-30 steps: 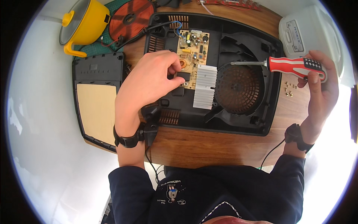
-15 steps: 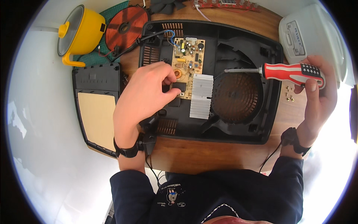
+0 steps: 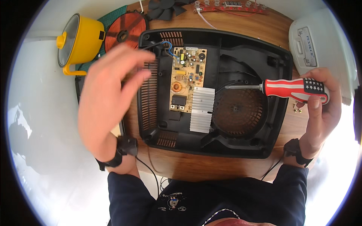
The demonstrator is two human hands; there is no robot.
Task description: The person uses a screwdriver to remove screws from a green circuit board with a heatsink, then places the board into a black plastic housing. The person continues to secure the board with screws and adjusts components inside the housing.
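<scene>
My left hand [image 3: 111, 94] hovers over the left rim of a black plastic housing [image 3: 241, 52], blurred, thumb and fingers apart, with nothing seen between them. In my right hand [image 3: 320, 105] is a screwdriver [image 3: 292, 89] with a red, white and black star-patterned handle. Its shaft points left, above the round vent of the housing. Inside the housing lies a tan circuit board [image 3: 188, 77] with a copper-wound ring, and a silver finned heat sink [image 3: 203, 109] over its lower right part. Blue wires [image 3: 169, 47] join the board at its top left.
Behind the housing are a copper-red coil [image 3: 132, 26], a black fan blade [image 3: 166, 8] and a red strip board [image 3: 249, 9]. A yellow pot [image 3: 86, 41] stands left on a green mat [image 3: 113, 15]. To the right are a white case [image 3: 309, 47] and small brass screws [image 3: 298, 110].
My left hand has left the circuit board, moving left and opening out. The screwdriver stays in my right hand, above the vent. The whole view has shifted slightly, and the housing appears lower.
</scene>
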